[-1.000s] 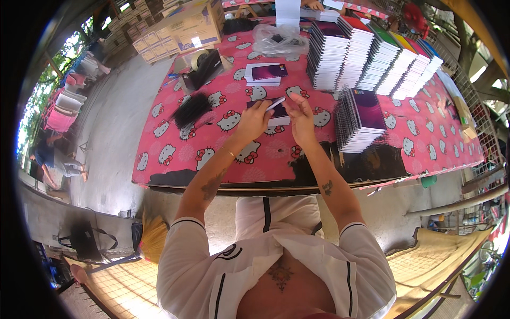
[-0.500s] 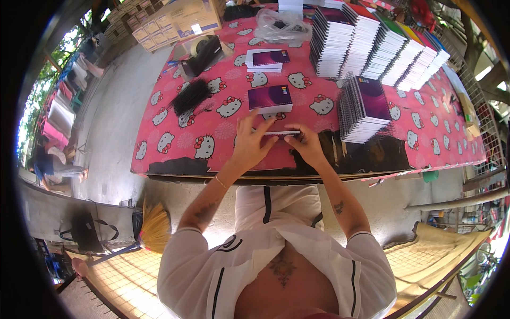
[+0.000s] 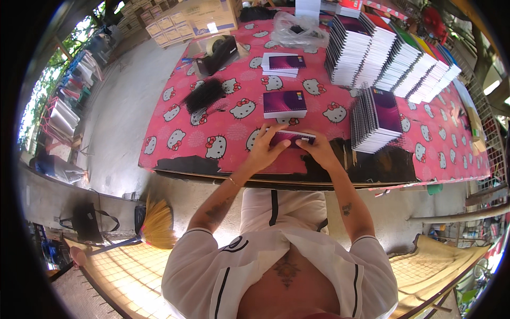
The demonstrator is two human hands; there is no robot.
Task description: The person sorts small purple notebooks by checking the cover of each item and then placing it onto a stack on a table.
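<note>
Between my left hand (image 3: pixel 265 147) and my right hand (image 3: pixel 319 149) is a small unbound notebook (image 3: pixel 291 139) with a purple cover, held just above the table's near edge. Both thumbs press on its cover, while my other fingers curl round its far side and ends. Just beyond it lies a thick stack of purple-covered notebooks (image 3: pixel 285 102), with a row of punched holes along the near edge. Farther back, another purple cover (image 3: pixel 287 62) rests on white sheets. To the right stands a pile of spiral-bound purple notebooks (image 3: pixel 376 119).
Tall stacks of spiral notebooks (image 3: pixel 366 50) fill the back right. At the left are a heap of black wire-like coils (image 3: pixel 204 95) and a black tape dispenser (image 3: pixel 218 56). A clear plastic bag (image 3: pixel 300 31) and a cardboard box (image 3: pixel 207 16) sit at the back.
The notebook has tipped from edge-on so its purple cover now shows. My left hand's raised fingers have come down around it, and both thumbs now lie on the cover. The whole view has shifted slightly.
</note>
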